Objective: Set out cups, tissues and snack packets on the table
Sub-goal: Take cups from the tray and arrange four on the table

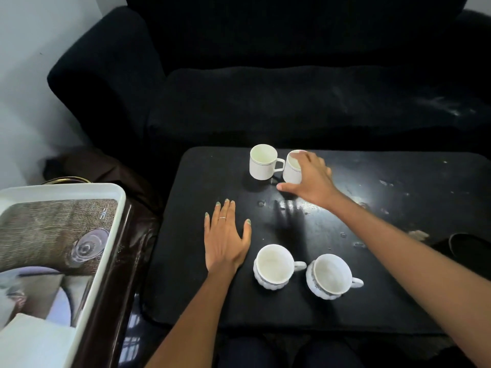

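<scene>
Several white cups stand on the black table (398, 274). At the far edge a plain white cup (263, 162) stands upright. Right beside it my right hand (309, 176) grips a second plain cup (292, 170) from its right side, the cup resting on the table and slightly tilted. Near the front stand two ribbed white cups, the left ribbed cup (275, 266) and the right ribbed cup (330, 276), both upright with handles to the right. My left hand (225, 236) lies flat on the table, fingers spread, just left of the ribbed cups, holding nothing.
A white tray (106, 235) with a printed base sits on a dark brown stand at the left; something white (32, 338) lies in its near corner. A black sofa (265, 88) stands behind the table. A dark object (467, 245) lies at the table's right edge.
</scene>
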The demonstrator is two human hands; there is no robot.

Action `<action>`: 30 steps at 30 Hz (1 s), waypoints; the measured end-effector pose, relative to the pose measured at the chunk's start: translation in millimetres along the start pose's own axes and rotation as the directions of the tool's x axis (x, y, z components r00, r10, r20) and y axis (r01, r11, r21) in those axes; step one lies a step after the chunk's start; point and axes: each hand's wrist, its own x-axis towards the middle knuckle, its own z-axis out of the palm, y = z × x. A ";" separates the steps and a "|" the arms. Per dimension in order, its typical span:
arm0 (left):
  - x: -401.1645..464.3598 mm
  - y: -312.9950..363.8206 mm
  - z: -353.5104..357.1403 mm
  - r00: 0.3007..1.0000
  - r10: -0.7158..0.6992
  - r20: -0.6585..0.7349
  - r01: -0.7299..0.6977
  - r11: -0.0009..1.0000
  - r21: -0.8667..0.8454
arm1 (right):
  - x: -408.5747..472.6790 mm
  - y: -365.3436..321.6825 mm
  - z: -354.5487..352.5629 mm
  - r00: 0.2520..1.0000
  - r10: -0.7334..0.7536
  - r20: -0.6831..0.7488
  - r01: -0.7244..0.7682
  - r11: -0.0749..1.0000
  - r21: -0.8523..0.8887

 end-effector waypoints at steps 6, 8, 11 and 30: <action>-1.8 0.8 -2.6 1.000 0.005 0.008 -0.005 1.000 0.016 | -77.0 -16.2 -9.6 0.898 -0.152 0.412 0.128 0.988 0.086; -2.8 1.6 -3.9 1.000 0.004 0.010 -0.004 1.000 0.016 | -98.2 -20.3 -10.4 0.852 -0.174 0.494 0.143 0.985 0.100; -2.9 2.9 -4.9 1.000 0.007 0.008 -0.007 1.000 0.007 | -121.5 -25.2 -6.9 0.821 -0.194 0.536 0.166 0.981 0.100; -1.4 2.1 -2.7 1.000 -0.002 -0.015 0.002 1.000 -0.015 | -91.0 -29.7 19.8 0.945 -0.157 0.288 0.192 0.976 -0.100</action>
